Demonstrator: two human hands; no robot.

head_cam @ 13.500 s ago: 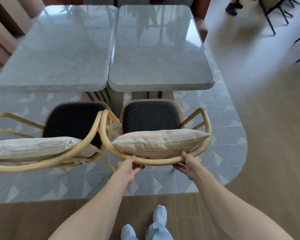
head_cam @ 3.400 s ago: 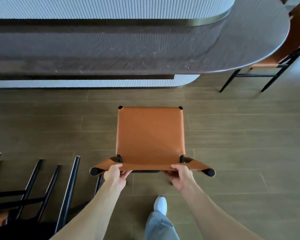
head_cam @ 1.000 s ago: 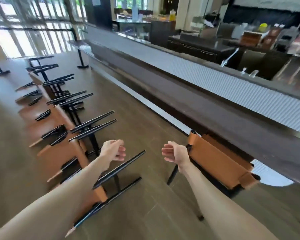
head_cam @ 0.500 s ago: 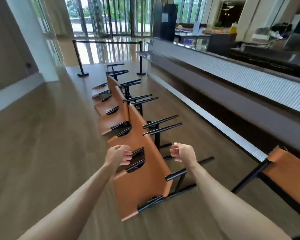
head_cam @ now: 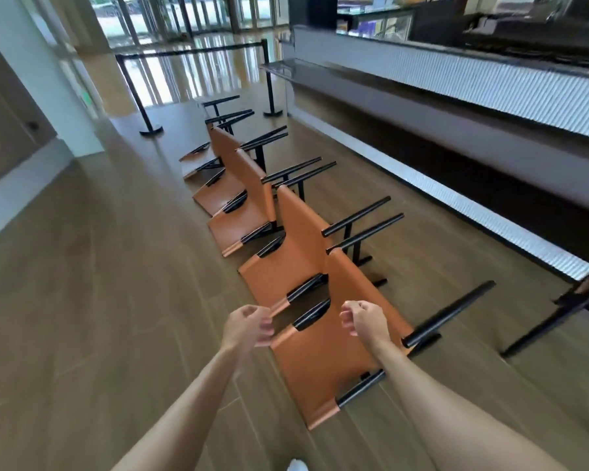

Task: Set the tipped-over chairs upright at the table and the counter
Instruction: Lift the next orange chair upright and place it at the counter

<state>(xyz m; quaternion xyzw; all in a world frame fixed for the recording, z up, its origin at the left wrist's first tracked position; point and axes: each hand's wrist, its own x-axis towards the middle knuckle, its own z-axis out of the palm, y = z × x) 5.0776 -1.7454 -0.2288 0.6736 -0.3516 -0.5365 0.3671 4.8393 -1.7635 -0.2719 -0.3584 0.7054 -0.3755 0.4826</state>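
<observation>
Chairs lie tipped in a row on the wooden floor alongside the long desk, each resting on its back with the tan leather seat standing up and the black legs pointing toward the desk. The nearest chair is directly below the two outstretched arms; next in line is the second chair, and behind it the third chair, with further ones beyond that are harder to separate. At the right edge an upright chair is partly in view close to the desk. The left hand hovers over the floor just beside the nearest chair's backrest corner, its fingers loosely curled and holding nothing. The right hand hangs above the same chair's leather, likewise half curled and empty; whether it grazes the leather cannot be told. Judging from this, the step in hand is the reach for the nearest tipped chair, with several still to be righted at the desk. The next move likely calls for bending low, taking the top of the backrest near the floor with both hands, one on each side, and swinging it up so the legs come down onto the floor, while keeping clear of the second chair, which lies just beside it.
</observation>
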